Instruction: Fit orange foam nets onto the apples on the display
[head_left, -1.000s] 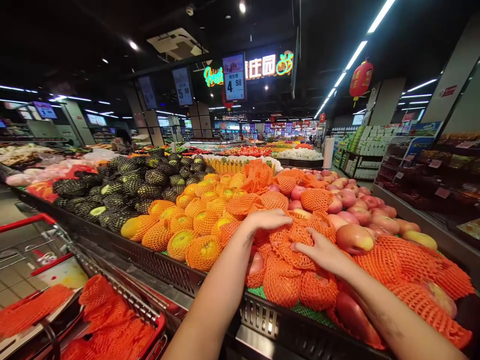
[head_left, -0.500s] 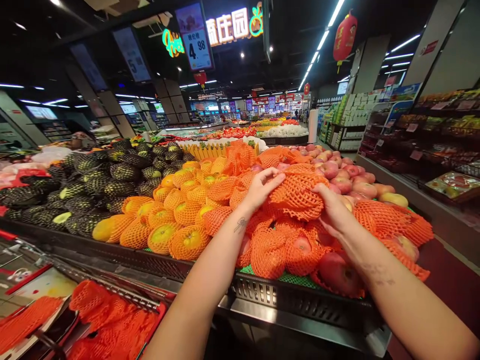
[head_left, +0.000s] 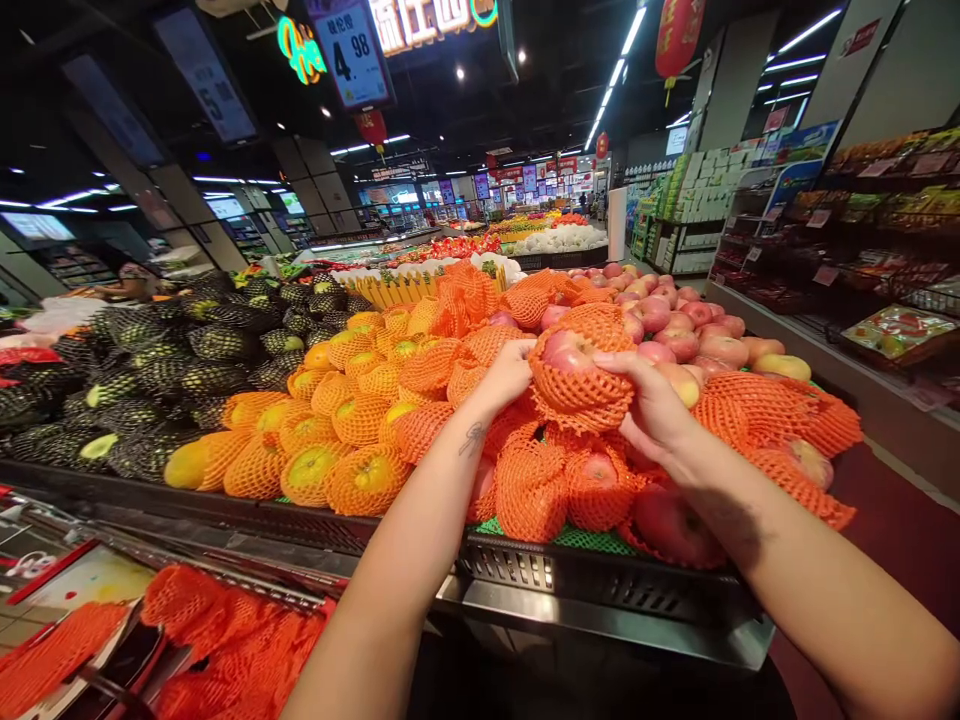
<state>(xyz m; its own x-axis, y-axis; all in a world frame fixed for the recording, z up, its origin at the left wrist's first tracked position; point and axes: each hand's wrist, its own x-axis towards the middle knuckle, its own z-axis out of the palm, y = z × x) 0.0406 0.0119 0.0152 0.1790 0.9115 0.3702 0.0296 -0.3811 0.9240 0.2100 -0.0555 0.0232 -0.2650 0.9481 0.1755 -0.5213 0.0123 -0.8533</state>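
An apple [head_left: 568,352] sits in an orange foam net sleeve [head_left: 581,402], held up over the fruit display. From its left side my left hand [head_left: 511,376] grips it, with most fingertips hidden behind the net. On the other side, my right hand [head_left: 654,402] is closed on it, thumb lying across the front by the bare red skin. Just below are more apples in orange nets [head_left: 531,497], resting at the front of the black crate [head_left: 585,580]. A large unwrapped-looking apple [head_left: 675,525] lies under my right wrist.
Oranges in yellow-orange nets [head_left: 367,478] and dark-netted green fruit [head_left: 225,345] lie to the left. Bare apples [head_left: 679,340] are heaped behind my right hand. A shopping cart at lower left holds empty orange nets [head_left: 232,640]. Snack shelves [head_left: 892,250] stand at right.
The apple's red skin now shows at the net's opening, where before the net covered it. My right thumb has shifted inward across the front. The view has tilted slightly.
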